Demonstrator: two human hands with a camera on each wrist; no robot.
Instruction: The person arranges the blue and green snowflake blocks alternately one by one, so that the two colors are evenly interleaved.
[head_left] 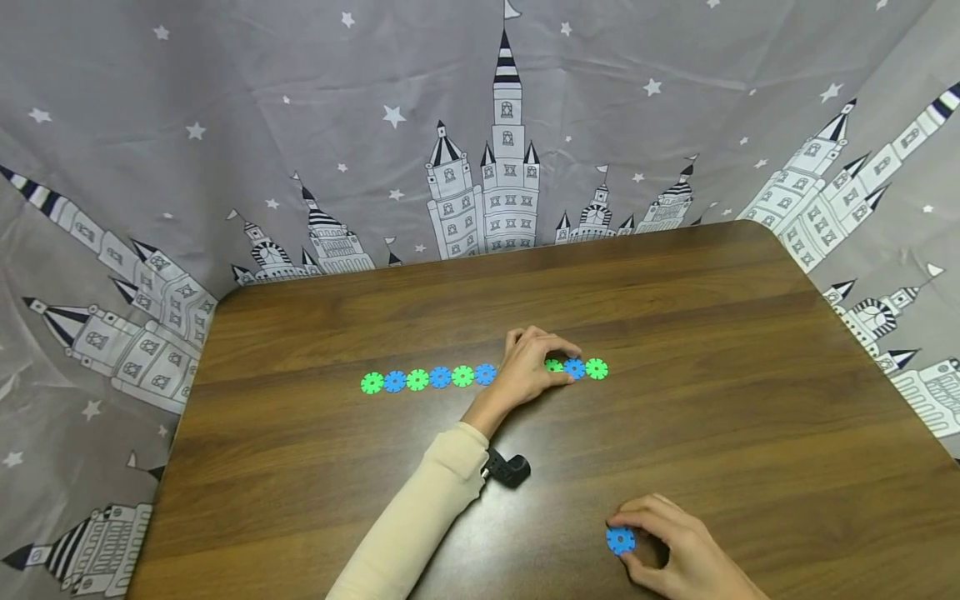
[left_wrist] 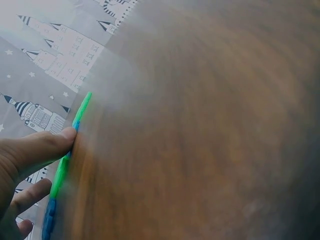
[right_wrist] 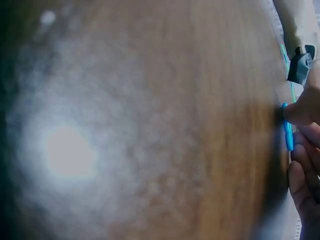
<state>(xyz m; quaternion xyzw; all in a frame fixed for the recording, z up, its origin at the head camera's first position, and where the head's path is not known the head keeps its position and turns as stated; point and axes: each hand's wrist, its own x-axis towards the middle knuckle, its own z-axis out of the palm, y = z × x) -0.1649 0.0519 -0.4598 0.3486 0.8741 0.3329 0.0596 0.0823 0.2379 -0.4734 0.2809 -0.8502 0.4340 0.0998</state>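
A row of notched plastic discs, green and blue by turns, stretches across the middle of the table. The left hand reaches over the row and hides part of it. Between its thumb and fingers it pinches a blue notched disc; a green disc forms the right end. In the left wrist view the thumb presses against that blue disc's edge. Lower right, the right hand pinches a separate blue disc by its rim, apart from the row. The right wrist view shows this loose disc edge-on beside the thumb.
The brown wooden table fills the lower view. Behind it and at both sides hangs a grey curtain printed with castles and stars. A black wrist camera is strapped at the left sleeve's cuff.
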